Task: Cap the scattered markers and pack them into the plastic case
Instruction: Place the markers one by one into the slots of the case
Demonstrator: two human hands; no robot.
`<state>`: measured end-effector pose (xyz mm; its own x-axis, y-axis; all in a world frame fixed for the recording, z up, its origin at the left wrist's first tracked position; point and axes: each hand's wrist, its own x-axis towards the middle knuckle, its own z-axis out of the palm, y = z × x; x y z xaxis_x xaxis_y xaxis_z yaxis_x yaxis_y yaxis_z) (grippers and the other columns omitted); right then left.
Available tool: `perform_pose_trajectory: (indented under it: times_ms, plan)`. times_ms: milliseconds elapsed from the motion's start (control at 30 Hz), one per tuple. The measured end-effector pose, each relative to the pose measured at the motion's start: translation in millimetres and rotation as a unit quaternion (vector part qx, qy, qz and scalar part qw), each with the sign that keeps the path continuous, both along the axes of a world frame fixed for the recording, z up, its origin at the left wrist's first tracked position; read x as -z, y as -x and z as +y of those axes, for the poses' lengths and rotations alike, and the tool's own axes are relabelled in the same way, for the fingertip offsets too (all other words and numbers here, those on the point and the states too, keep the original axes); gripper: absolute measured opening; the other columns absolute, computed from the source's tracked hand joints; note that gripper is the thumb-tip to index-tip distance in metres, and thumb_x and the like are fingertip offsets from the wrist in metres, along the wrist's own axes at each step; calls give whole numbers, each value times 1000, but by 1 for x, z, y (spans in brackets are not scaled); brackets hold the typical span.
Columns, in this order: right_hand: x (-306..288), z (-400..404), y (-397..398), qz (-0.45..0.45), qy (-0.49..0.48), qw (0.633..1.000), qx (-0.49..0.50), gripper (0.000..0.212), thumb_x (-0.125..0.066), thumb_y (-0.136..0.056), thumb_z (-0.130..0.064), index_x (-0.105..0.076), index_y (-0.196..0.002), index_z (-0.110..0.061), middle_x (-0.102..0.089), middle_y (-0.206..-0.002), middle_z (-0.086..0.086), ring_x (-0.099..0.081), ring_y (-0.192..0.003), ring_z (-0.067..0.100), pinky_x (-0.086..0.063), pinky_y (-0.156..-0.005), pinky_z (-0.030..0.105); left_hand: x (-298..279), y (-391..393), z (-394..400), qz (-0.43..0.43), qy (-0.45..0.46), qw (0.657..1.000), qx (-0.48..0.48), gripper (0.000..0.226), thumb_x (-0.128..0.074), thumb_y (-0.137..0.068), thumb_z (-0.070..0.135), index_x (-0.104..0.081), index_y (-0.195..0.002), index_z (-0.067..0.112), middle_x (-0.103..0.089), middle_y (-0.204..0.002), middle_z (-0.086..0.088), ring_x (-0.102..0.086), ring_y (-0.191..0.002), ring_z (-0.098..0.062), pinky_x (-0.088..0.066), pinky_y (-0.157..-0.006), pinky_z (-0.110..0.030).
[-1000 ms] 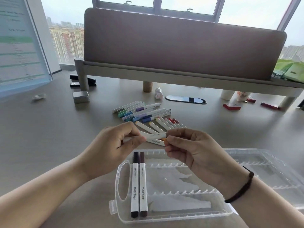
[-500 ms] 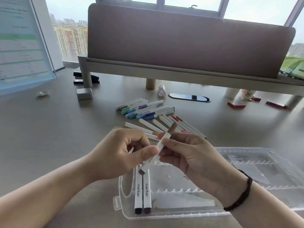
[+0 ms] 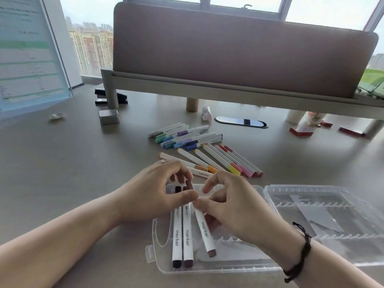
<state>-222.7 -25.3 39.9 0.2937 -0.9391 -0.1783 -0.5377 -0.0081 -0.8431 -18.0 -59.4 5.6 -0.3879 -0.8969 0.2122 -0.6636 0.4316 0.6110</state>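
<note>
You are pinching a brown-capped marker between your left hand and right hand, slanted over the clear plastic case. It is lying beside two slotted markers, all reading "marker".

White markers with coloured caps, a clear plastic case, grey table, black wrist cord.

Clear plastic case, lying open on the desk, lid folded out to the right. Two white markers, one black-capped and one dark-brown-capped, lie side by side at its left end. A third, brown-capped marker sits tilted just beside them. Remaining markers lie grouped beyond the case.
</note>
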Motion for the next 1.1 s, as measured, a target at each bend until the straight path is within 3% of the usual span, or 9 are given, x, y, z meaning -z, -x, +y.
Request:
perform_pose_trajectory:
  times_ms: [133,333,500,633,800,1033,1100]
  plan:
    - [3,-3,-1,24,3,1000,1,17,-71,-89,-27,-58,-97,-20,-77,-81,1,-75,-67,15,-64,-68,40,0,1,-1,-4,6,1000,-2,36,-65,-78,68,-62,-102,40,-64,-102,23,-59,-100,-1,-51,-87,-33]
    - [2,-3,0,-20,-44,999,-3,23,-78,-83,-19,-60,-94,-11,-78,-79,4,-76,-70,19,-63,-72,39,-2,4,0,-5,-2,1000,0,33,-68,-78,67,-64,-97,40,-65,-98,22,-60,-96,-2,-53,-83,-30]
    - [1,-2,4,28,-10,999,-32,23,-80,-82,-22,-63,-88,-9,-76,-72,6,-75,-67,27,-61,-71,52,-1,4,1,-3,-1,1000,-7,36,-72,-74,64,-65,-99,39,-63,-99,24,-59,-98,0,-50,-83,-26]
    - [0,-2,5,45,7,998,-51,21,-81,-81,-27,-67,-79,-12,-75,-69,5,-71,-59,20,-61,-63,40,-2,4,2,-17,-3,1000,-5,37,-74,-73,63,-64,-101,39,-61,-100,26,-56,-100,4,-47,-83,-18]
    - [2,-5,7,43,-4,997,-61,22,-82,-80,-30,-72,-78,-10,-76,-69,5,-68,-56,14,-60,-60,31,-1,4,1,-26,-19,999,-9,45,-74,-69,68,-61,-102,41,-60,-101,26,-54,-101,5,-49,-85,-22]
    - [3,-6,8,54,-17,996,-65,24,-81,-79,-34,-71,-76,-12,-77,-74,6,-69,-61,20,-61,-66,43,-1,3,1,-29,-40,998,-27,50,-75,-65,72,-57,-103,44,-59,-101,23,-54,-97,3,-51,-83,-25]
    - [3,-6,8,52,-19,996,-67,25,-81,-79,-34,-71,-78,-12,-77,-75,5,-69,-61,19,-61,-65,40,-1,3,1,-34,-35,998,-30,50,-74,-65,72,-58,-102,43,-60,-100,22,-55,-96,2,-51,-83,-25]
